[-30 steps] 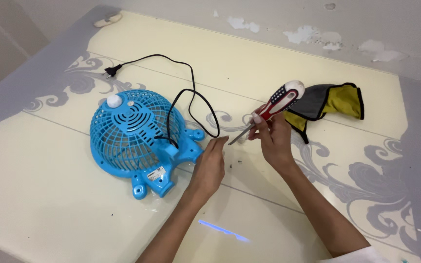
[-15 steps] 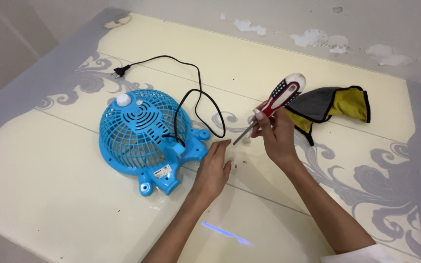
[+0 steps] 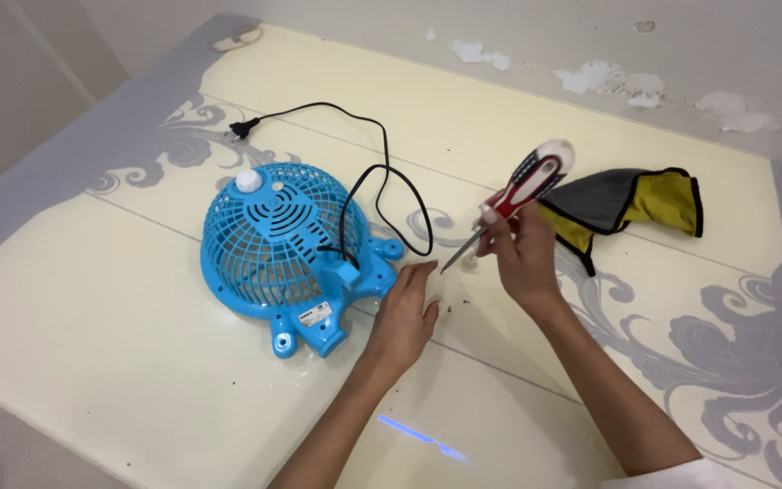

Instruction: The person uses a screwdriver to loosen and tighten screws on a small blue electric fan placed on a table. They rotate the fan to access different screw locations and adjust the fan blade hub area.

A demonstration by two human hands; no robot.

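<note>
We note the right hand (image 3: 522, 254) clamped on a screwdriver (image 3: 510, 203), its tip pointing down-left toward the blue fan (image 3: 287, 249). Our left hand (image 3: 406, 312), fingers loosely apart, rests flat just beside the fan's base, nearer.

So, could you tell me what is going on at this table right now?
A person is at work on a small blue fan that lies grille-down on the cream table, its black cord trailing off unplugged. The right hand holds a red-handled screwdriver, tip angled down towards the table. The left hand rests flat on the table beside the fan's base, near some tiny dark specks, possibly screws. A grey and yellow cloth lies behind.
</note>
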